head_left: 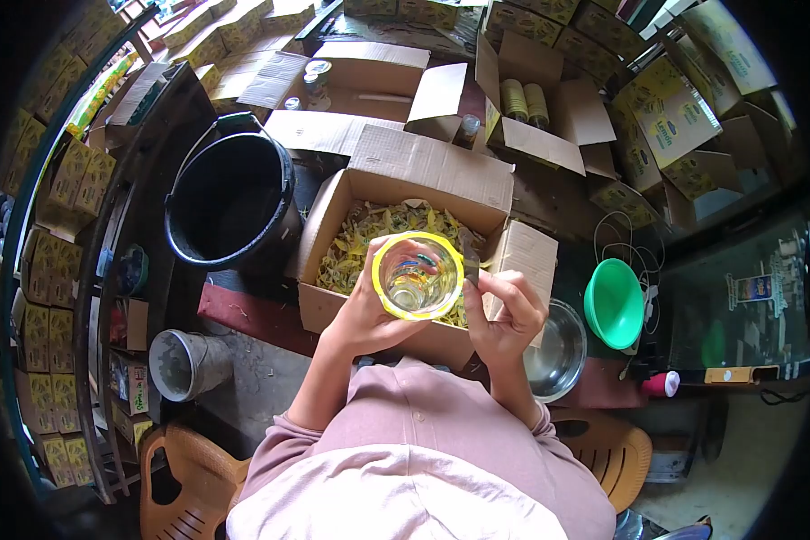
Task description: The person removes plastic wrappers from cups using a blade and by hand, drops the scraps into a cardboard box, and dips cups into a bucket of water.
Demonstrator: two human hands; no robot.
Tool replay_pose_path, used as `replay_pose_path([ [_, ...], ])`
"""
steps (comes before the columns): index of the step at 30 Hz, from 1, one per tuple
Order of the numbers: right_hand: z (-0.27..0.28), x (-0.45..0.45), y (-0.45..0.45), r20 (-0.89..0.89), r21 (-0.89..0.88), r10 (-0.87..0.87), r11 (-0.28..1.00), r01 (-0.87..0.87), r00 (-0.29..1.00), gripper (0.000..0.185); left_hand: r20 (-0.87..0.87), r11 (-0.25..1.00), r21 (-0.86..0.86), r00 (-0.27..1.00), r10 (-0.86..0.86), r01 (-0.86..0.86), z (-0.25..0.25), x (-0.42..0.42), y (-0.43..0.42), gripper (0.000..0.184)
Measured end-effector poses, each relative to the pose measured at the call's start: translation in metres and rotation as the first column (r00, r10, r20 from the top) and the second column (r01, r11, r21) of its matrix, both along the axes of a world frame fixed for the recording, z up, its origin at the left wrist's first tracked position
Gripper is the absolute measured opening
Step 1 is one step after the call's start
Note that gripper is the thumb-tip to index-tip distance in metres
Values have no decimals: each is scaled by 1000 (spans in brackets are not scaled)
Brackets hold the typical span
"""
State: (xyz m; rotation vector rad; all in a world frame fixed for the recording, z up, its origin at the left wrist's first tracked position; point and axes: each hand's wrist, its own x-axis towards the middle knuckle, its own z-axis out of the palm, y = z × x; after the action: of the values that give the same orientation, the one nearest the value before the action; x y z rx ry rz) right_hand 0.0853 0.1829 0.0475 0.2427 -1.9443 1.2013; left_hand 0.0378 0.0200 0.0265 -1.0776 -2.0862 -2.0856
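In the head view, a clear jar (407,297) with a bright yellow rim is tilted so that its mouth faces me. My left hand (362,315) is wrapped round its left side and holds it over an open cardboard box (441,183). Yellow-green dried leaves or shreds (355,236) fill this box. My right hand (506,319) is beside the jar's right edge, thumb and forefinger pinched together. A small dark, flat piece (471,265) shows at those fingertips, too small to name. Coloured marks show through the jar's wall.
A black bucket (184,202) stands left of the box, with a grey bucket (173,364) below it. At right are a green bowl (614,304) and a clear bowl (562,351). Behind, an open carton (360,54) holds jars; another carton (549,137) holds yellow-green cylinders.
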Motion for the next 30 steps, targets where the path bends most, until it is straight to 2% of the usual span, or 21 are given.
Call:
replay_pose_path([
  [17, -1, 4, -10, -38, 52, -81, 995, 83, 996, 22, -17, 998, -56, 999, 36, -37, 2, 5, 2, 79],
  [20, -1, 2, -9, -51, 80, -105, 991, 109, 993, 24, -147, 992, -91, 986, 78, -92, -3, 5, 2, 81],
  [23, 1, -3, -8, -52, 69, -100, 992, 104, 994, 24, -131, 983, -172, 991, 36, -58, 9, 8, 0, 83],
  [26, 0, -3, -7, -6, 15, -82, 996, 82, 997, 23, -123, 983, -174, 992, 39, -60, 4, 6, 1, 84],
  [29, -6, -5, -6, 4, -69, -65, 995, 65, 998, 22, -83, 997, -77, 997, 5, -12, -1, 4, 5, 83],
  [30, -7, -6, -6, 5, -67, -60, 996, 60, 998, 21, -93, 994, -106, 996, 18, -28, -2, 3, 4, 83],
])
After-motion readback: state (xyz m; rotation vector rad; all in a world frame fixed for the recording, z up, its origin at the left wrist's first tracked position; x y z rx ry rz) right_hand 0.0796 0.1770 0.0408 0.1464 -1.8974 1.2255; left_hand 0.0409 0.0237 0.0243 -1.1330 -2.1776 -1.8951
